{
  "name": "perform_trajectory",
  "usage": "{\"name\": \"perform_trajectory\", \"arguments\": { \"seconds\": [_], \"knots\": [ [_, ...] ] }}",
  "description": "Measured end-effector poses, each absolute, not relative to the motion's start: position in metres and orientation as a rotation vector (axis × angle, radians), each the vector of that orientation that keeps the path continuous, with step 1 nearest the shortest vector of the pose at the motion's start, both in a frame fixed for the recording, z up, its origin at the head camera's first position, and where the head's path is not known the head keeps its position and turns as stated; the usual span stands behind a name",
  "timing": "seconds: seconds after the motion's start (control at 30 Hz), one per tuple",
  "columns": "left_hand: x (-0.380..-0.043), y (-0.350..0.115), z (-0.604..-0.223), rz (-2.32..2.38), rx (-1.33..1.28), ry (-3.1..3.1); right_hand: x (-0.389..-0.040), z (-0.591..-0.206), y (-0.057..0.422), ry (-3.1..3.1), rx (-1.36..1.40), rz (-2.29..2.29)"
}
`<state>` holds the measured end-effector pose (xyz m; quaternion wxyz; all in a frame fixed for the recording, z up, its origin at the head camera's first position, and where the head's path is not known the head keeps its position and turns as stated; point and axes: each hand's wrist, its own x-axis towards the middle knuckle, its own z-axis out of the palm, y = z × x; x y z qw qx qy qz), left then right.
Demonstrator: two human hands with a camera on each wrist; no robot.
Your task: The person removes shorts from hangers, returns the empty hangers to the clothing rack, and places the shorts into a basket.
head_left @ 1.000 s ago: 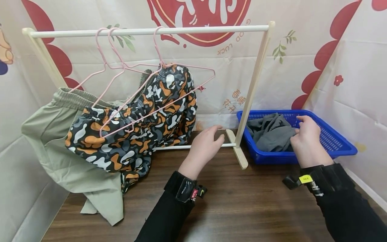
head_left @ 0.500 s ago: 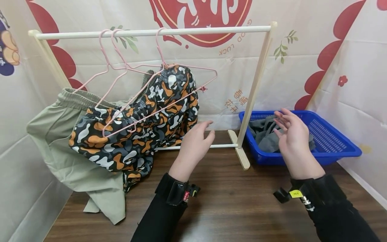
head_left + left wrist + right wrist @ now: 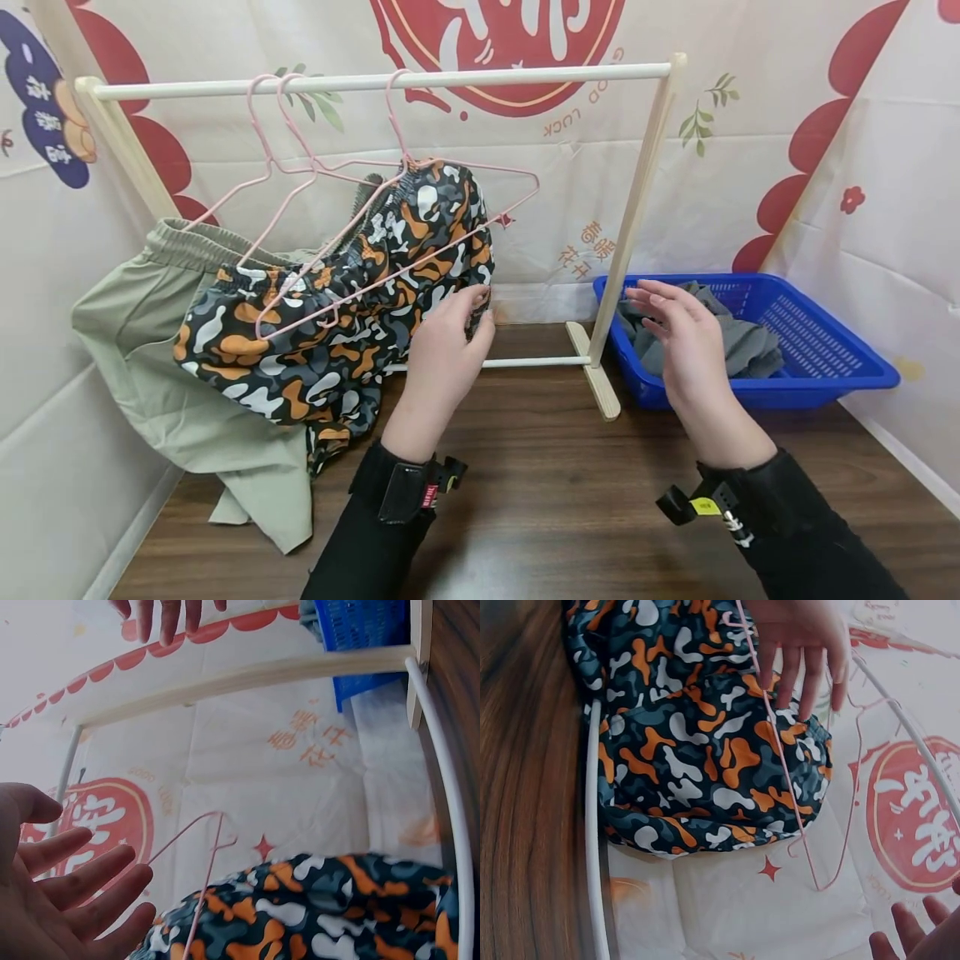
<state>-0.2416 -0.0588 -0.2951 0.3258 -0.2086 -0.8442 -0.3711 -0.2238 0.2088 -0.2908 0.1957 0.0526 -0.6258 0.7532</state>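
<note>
Camouflage-print shorts in orange, white and black hang aslant on a pink hanger. My left hand is in front of their right part, fingers relaxed and holding nothing; whether it touches the cloth I cannot tell. To the right, my right hand is raised with loosely bent fingers, holding nothing, before the near left side of the blue basket. Dark grey cloth lies bunched in that basket. Light green trousers hang behind the shorts on the left.
The rack's white rail carries several pink hangers. Its wooden right post stands between the shorts and the basket, with a foot on the brown table. A printed cloth backdrop closes off the back.
My right hand has come away from the grey cloth in the basket, moving left with its fingers loosened. My left hand has moved left towards the shorts.
</note>
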Motion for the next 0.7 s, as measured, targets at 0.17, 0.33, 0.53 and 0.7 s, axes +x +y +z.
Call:
{"name": "perform_trajectory", "arguments": {
  "seconds": [0.17, 0.33, 0.53, 0.7],
  "knots": [
    [-0.239, -0.074, -0.291, -0.897, -0.509, -2.131, -0.220, -0.292, 0.200, -1.890, 0.230, 1.930],
    [-0.237, -0.097, -0.287, -0.875, -0.474, -2.073, -0.219, -0.295, 0.196, -2.022, 0.327, 1.800],
    [-0.231, -0.122, -0.281, -0.843, -0.407, -2.005, -0.218, -0.300, 0.192, -2.167, 0.395, 1.618],
    [-0.227, -0.142, -0.277, -0.815, -0.358, -1.936, -0.218, -0.302, 0.189, -2.231, 0.431, 1.544]
  ]
}}
